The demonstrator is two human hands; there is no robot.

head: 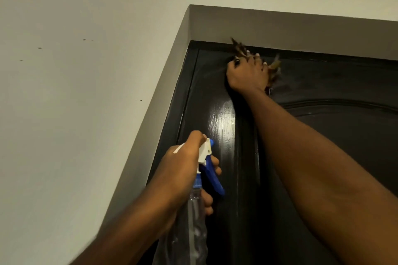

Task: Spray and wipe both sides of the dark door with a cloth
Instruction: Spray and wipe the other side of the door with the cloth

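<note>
- Nearest the camera, low and centre, the left hand (185, 165) holds a clear spray bottle (193, 221) upright. Its grip is clenched round the neck, with fingers on the blue trigger. The nozzle points up at the door, probably so more spray can follow without putting the bottle down.
- Far left, a pale wall (75, 114) fills the view, dotted with a few small dark specks.
- Next, a grey door frame (163, 97) rises at a slant and turns across the top; the camera looks up into this corner.
- Inside the frame is the dark door (344, 84), the thing being cleaned, closed or nearly so. A glossy streak (221, 120) just above the bottle looks wet.
- Upper centre, the right hand (245, 75) reaches high, arm outstretched. Its grip grasps a bunched brownish cloth (274, 69) and presses it flat against the door, just below the top edge. Ragged cloth ends poke out between and beside the fingers.
- The wiping seems to begin at the top, likely so drips get caught on the way down.
- Only this face shows; the other side cannot be judged.
</note>
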